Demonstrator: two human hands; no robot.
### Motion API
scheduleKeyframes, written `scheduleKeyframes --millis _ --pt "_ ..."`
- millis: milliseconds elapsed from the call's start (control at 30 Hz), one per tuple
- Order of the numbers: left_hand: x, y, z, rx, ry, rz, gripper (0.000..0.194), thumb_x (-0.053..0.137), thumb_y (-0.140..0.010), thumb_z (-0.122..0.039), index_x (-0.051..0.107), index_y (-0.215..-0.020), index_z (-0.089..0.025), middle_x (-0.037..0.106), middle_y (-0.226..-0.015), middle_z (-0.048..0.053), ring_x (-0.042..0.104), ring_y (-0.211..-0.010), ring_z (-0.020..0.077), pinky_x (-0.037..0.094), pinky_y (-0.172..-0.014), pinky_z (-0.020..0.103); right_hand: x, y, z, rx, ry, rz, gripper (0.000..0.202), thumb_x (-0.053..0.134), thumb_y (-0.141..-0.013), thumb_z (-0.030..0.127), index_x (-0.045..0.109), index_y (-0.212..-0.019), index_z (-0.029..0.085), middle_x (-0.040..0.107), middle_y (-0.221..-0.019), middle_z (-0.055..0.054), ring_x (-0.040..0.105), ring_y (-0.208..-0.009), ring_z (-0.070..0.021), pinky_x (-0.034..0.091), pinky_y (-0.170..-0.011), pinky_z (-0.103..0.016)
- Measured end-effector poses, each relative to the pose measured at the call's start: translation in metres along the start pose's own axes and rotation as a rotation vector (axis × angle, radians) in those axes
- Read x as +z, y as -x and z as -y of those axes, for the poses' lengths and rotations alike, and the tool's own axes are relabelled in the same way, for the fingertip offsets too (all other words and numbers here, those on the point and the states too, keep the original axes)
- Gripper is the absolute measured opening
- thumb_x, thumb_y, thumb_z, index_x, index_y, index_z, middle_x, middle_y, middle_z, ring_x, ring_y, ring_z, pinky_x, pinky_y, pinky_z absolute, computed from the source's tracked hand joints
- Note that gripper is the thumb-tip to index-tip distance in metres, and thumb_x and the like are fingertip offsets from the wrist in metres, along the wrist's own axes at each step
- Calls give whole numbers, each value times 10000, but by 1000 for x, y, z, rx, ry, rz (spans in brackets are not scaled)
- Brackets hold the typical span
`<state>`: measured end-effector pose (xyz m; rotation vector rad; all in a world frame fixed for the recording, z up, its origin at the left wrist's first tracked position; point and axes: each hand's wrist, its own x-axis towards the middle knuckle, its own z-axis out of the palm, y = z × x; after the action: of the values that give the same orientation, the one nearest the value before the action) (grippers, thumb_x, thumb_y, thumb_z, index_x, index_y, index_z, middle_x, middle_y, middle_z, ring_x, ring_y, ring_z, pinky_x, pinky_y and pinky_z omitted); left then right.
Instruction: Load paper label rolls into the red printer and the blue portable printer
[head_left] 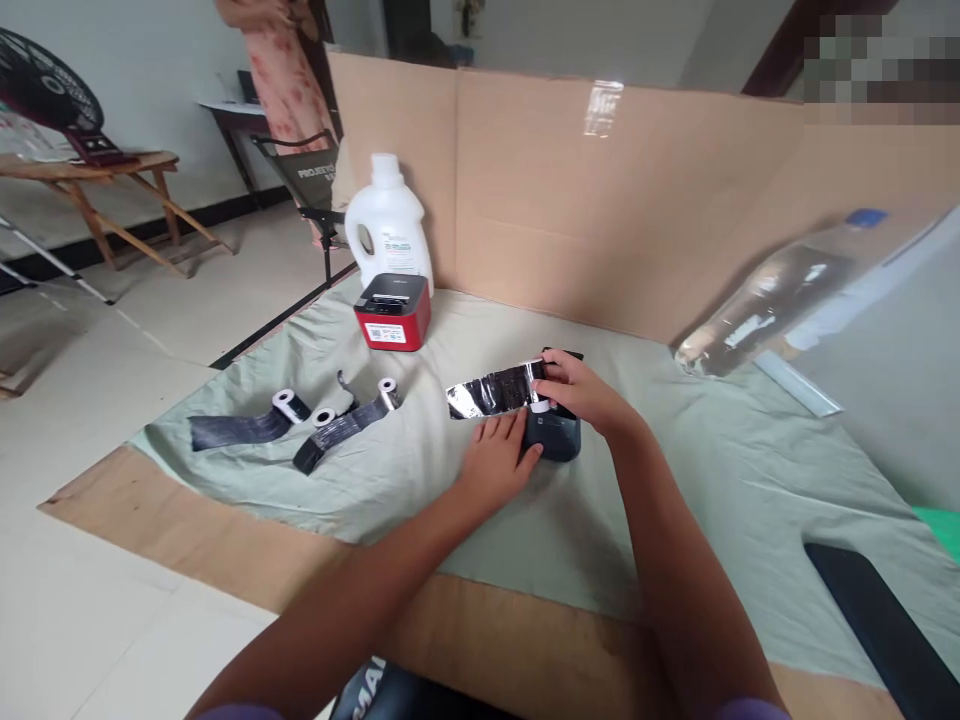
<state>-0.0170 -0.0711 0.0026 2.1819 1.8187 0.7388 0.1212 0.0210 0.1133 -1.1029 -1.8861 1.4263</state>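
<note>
My right hand (574, 390) pinches a paper roll with a glossy black strip (495, 390) unrolled to the left. It is above a small dark printer (555, 438) whose lid appears raised behind my fingers. Part of the roll is hidden by my hand. My left hand (495, 460) lies palm down on the cloth at the printer's left side, its fingers stretched out and its thumb at the printer's edge. Over to the left lie a roll with a dark strip (251, 428), another dark-stripped roll (349, 430) and a white roll (324, 417).
A red and black box-shaped device (394, 312) stands before a white jug (386, 225). A cardboard panel (540, 190) rises at the back. A plastic bottle (780, 290) leans at the right, and a black flat object (885, 620) lies near the front right. A person (281, 80) stands behind.
</note>
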Motion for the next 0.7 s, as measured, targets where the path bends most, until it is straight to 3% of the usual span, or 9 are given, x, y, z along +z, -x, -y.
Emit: scheduleKeyframes --millis 100,200,333,400,500,700 --pt "1 -2 4 -42 61 -54 456 493 -992 -463 578 -1324 -162 676 -1263 153 603 -1202 333 461 -1027 508 -19 2 -5 28 56 26 152 632 -788 204 553 -919 208 637 -791 17 587 -709 -136 453 -598 -241" --pt "3 -7 11 -65 163 -144 429 638 -904 -513 636 -1181 -186 718 -1133 140 650 -1121 351 512 -961 523 -24 5 -6 93 66 28 148 614 -788 151 543 -906 206 642 -789 4 615 -714 -148 501 -604 -250" --pt "4 -11 14 -7 358 -244 583 773 -799 -507 587 -1286 -246 694 -1224 102 622 -1227 326 498 -1051 524 -16 12 1 141 7 115 173 611 -812 130 553 -960 200 691 -890 -25 668 -766 -166 565 -658 -276" --pt "1 -10 13 0 438 -283 591 749 -832 -492 548 -1334 -254 679 -1241 90 606 -1266 289 479 -1102 502 -10 13 4 155 7 185 214 629 -811 126 556 -998 200 710 -936 -34 687 -769 -169 572 -653 -274" --pt "-4 -10 14 6 525 -310 535 673 -904 -473 506 -1350 -230 671 -1229 94 643 -1211 248 531 -1060 469 -2 12 2 188 47 240 276 671 -789 135 557 -1028 212 726 -949 -36 713 -794 -190 566 -621 -267" --pt "-2 -20 23 11 373 -522 491 810 -731 -470 603 -1101 -223 666 -1078 76 677 -1009 276 581 -928 478 10 6 -4 174 148 170 205 687 -774 171 598 -955 210 738 -917 -37 704 -769 -188 510 -568 -243"
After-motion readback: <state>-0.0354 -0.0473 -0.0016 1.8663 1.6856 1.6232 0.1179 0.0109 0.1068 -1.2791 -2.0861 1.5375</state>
